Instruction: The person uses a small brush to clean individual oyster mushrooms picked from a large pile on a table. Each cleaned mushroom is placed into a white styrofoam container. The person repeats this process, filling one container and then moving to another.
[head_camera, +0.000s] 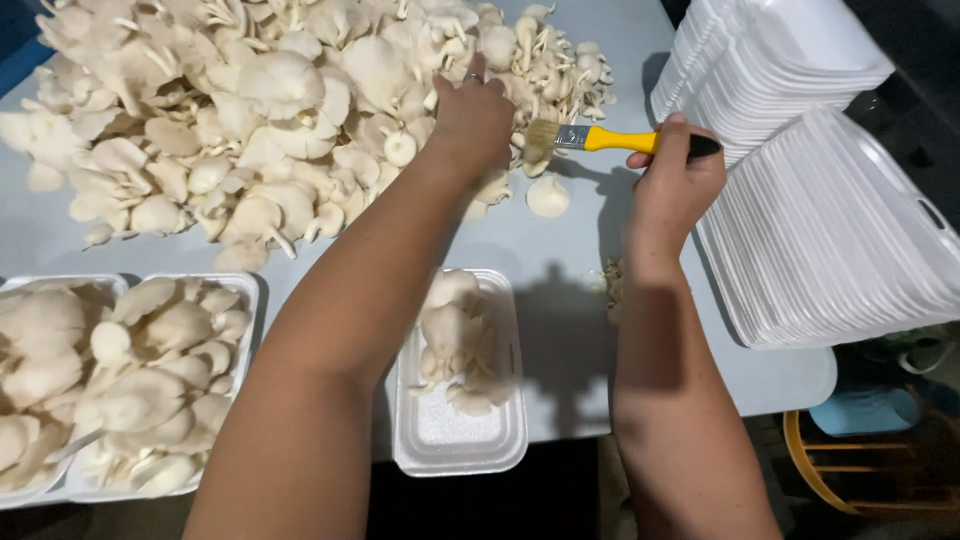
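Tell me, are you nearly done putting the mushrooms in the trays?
Not nearly. Two foam trays at the left look full, and a third tray is only partly filled. The left hand reaches into the big mushroom pile while the right hand holds a yellow-handled brush. Most mushrooms lie loose on the table, and stacks of empty trays wait at the right.

Mushrooms (270, 110) cream-white; brush (610, 139) handle yellow, tip black, bristles tan; foam trays (840, 240) white; table (570, 250) pale grey; stool (860, 470) yellow-orange.
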